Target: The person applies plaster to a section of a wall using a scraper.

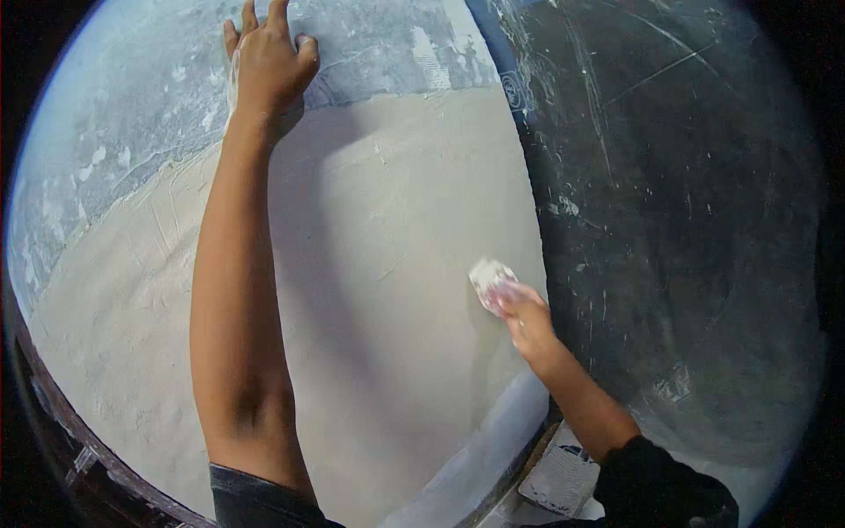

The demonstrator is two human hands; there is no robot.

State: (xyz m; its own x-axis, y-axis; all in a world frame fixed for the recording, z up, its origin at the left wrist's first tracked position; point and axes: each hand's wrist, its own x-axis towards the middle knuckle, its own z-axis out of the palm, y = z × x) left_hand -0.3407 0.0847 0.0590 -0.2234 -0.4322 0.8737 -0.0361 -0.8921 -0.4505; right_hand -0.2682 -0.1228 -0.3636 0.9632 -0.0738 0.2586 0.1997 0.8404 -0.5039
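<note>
A broad surface in front of me carries a cream-white coating like plaster, with faint ridges and streaks. My left hand rests near its far end with fingers spread, on the grey-blue part beyond the coating, and holds nothing. Near the right edge, my right hand is closed around a small, whitish, smeared block or pad. Motion blurs it, so its exact kind cannot be told. It is at or just over the coated surface; contact is not clear.
To the right lies a dark grey, scratched surface with white specks. A flat, square, white-smeared piece sits by my right forearm. A pale blue-grey curved strip runs along the near right edge. A dark brown rim borders the left.
</note>
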